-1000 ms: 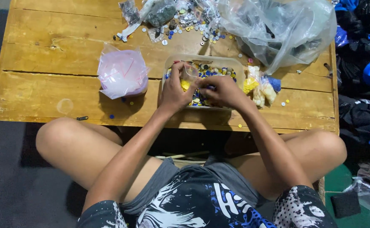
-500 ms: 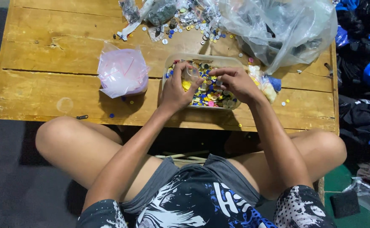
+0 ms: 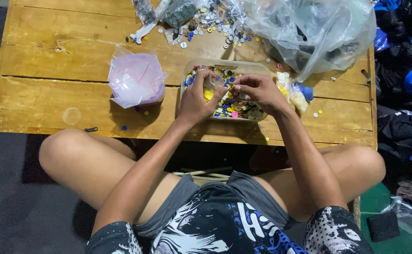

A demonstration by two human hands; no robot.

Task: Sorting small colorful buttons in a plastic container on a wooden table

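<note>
A clear plastic container full of small coloured buttons sits on the low wooden table. Both hands hover over it. My left hand holds a small clear plastic bag with a few yellow buttons in it. My right hand is beside it, fingertips pinched together at the mouth of the small bag; whether a button is between them I cannot tell.
A pink-tinted plastic bag lies left of the container. A large clear bag fills the far right of the table. Loose buttons and small packets are scattered at the far edge. Small filled bags lie right of the container. Clothes are piled at right.
Both hands have shifted slightly away from me over the container. The right hand's fingertips have come up to the small bag in the left hand.
</note>
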